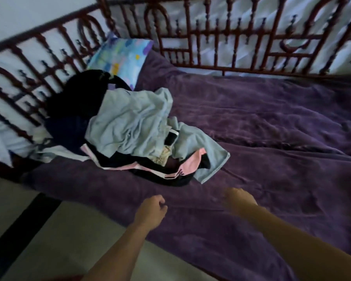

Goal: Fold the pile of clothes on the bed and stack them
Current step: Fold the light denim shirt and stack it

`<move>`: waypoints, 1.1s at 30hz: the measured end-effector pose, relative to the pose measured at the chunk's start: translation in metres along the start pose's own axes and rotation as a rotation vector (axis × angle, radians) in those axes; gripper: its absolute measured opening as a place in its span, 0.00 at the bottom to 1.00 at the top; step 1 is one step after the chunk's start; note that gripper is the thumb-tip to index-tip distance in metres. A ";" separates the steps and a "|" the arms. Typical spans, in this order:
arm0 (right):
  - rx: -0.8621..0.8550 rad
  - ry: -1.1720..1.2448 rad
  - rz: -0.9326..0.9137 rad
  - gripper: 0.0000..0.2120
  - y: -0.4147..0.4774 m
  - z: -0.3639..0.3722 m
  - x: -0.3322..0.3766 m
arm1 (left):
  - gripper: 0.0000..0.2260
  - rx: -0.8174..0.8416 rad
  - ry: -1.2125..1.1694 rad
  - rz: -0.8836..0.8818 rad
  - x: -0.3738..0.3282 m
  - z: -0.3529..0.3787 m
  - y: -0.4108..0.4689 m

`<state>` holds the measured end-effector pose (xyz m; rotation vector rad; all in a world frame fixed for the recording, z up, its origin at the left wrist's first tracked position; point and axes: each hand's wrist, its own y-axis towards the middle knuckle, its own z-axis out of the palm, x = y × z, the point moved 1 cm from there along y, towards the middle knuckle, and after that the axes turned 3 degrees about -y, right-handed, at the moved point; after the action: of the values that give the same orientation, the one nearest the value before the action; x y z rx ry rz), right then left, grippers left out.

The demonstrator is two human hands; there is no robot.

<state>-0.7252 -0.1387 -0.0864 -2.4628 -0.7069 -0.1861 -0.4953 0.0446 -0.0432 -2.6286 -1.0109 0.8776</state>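
As the pile of clothes (134,128) lies ahead-left, my empty, loosely curled left hand (151,209) sits nearer its bulk; my right hand (238,199) is too blurred to tell.

No text, label, brand, number or sign can be read: the pile of clothes (130,126) shows only plain cloth and stripes, and the pillow (122,56) bears coloured blotches, too blurred to tell any lettering

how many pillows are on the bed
1: the patterned pillow sits in the far left corner by the bed rails, just behind the clothes pile. Another could lie hidden under the pile.
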 end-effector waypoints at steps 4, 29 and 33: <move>0.015 -0.033 -0.069 0.12 0.039 -0.004 0.067 | 0.09 -0.072 -0.038 -0.033 0.045 -0.041 0.014; -0.105 -0.291 -0.420 0.36 0.405 0.069 0.420 | 0.07 -0.007 -0.117 -0.252 0.251 -0.149 0.269; -0.042 -0.236 -0.319 0.13 0.417 0.062 0.417 | 0.06 -0.006 -0.046 -0.211 0.278 -0.175 0.281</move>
<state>-0.1530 -0.2103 -0.2238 -2.4217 -1.2091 -0.0298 -0.0729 0.0238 -0.1346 -2.4587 -1.2764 0.8890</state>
